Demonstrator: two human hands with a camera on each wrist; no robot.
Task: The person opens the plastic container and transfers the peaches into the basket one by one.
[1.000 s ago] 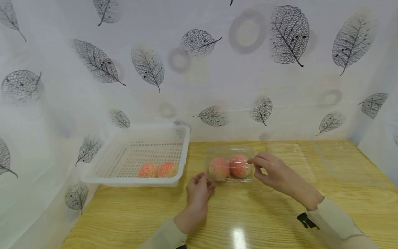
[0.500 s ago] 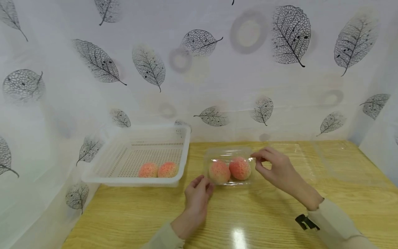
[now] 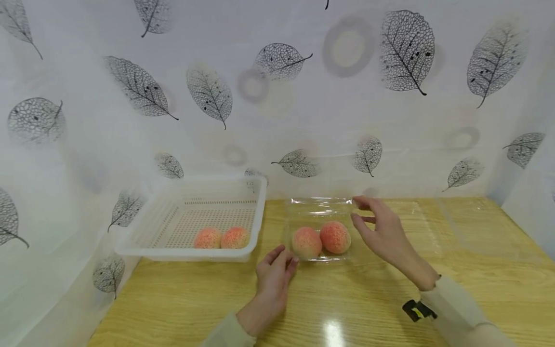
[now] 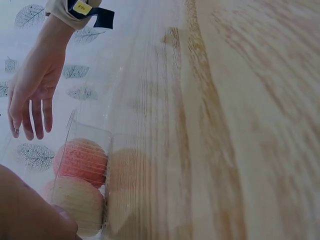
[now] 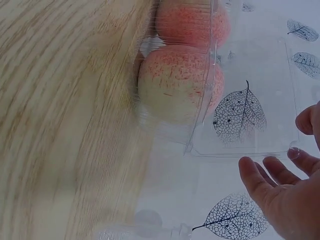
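A clear plastic clamshell box (image 3: pixel 318 260) with two pink-and-cream peaches (image 3: pixel 307 242) stands on the table. Its see-through lid (image 3: pixel 321 206) is raised at the back. My left hand (image 3: pixel 272 279) pinches the box's front left corner; in the left wrist view, a finger (image 4: pixel 30 210) overlaps the nearer peach. Beside the lid's right edge is my right hand (image 3: pixel 383 236), thumb and fingers spread apart. In the right wrist view, the fingertips of the right hand (image 5: pixel 290 185) are right at the lid's corner.
A white perforated basket (image 3: pixel 186 251) holding two more peaches (image 3: pixel 235 237) stands at the left. More clear plastic pieces (image 3: pixel 416 226) lie on the wooden table (image 3: pixel 208 299) at the right. A leaf-patterned curtain (image 3: pixel 295 115) closes off the back.
The clamshell lid has swung up and back from over the peaches. My right hand has moved slightly away with it, and its fingers have spread. The left hand stays near the front corner.
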